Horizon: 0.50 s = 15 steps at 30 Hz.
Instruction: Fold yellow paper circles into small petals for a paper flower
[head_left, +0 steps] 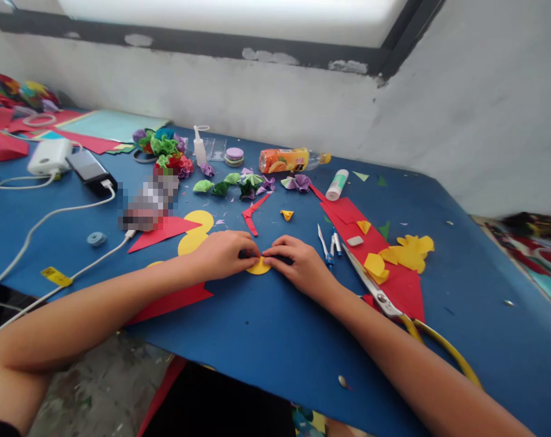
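Near the front of the blue table, a small yellow paper circle (259, 268) lies under my fingertips, its upper part covered by them. My left hand (225, 254) pinches its left side with thumb and fingers, while my right hand (298, 264) pinches it from the right. Whether it is being folded, I cannot tell. Beside my left wrist are larger yellow paper circles (199, 221) and a pointed red paper piece (165, 233). Just beyond my fingers lies a bent red paper strip (252, 214), with a small folded yellow paper piece (287, 215) to its right.
Large scissors (381, 296) lie by my right forearm, partly on red paper (400, 288). A compass (324, 246) is close to my right hand. Behind stand a glue bottle (199, 149), a lying drink bottle (284, 160) and folded paper flowers (166, 145). White cables (57, 211) run along the left.
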Motion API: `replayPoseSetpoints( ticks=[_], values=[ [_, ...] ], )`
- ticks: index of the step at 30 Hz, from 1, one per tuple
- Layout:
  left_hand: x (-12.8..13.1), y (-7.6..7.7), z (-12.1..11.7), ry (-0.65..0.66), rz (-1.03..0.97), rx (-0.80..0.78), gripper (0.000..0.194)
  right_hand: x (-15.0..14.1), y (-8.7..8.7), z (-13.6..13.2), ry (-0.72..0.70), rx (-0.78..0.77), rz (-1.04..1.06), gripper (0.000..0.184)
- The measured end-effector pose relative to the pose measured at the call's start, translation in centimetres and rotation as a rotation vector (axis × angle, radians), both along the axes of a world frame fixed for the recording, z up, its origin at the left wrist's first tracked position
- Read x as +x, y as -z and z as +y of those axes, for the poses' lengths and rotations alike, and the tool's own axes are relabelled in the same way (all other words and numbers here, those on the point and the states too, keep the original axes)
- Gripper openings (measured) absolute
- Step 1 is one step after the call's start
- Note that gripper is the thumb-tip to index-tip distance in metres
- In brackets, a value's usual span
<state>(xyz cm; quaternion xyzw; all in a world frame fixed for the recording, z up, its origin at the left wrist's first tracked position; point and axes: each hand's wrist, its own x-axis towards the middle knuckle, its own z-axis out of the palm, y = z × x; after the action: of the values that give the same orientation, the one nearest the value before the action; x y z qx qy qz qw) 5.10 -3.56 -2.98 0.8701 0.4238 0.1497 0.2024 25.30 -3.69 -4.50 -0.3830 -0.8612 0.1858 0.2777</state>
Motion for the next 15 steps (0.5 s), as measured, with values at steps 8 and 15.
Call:
replayPoseSetpoints(
  ticks=[8,15],
  values=[
    [0.02,0.00,-0.13,-0.017,0.037,0.010,0.017,0.12,-0.22,0.15,-0.105,-0.030,-0.006,0.007],
    [-0.03,0.37,0.08,-0.015,0.003,0.001,0.019,0.35,-0.22,0.67,-0.178,-0.041,0.005,0.012]
  ],
)
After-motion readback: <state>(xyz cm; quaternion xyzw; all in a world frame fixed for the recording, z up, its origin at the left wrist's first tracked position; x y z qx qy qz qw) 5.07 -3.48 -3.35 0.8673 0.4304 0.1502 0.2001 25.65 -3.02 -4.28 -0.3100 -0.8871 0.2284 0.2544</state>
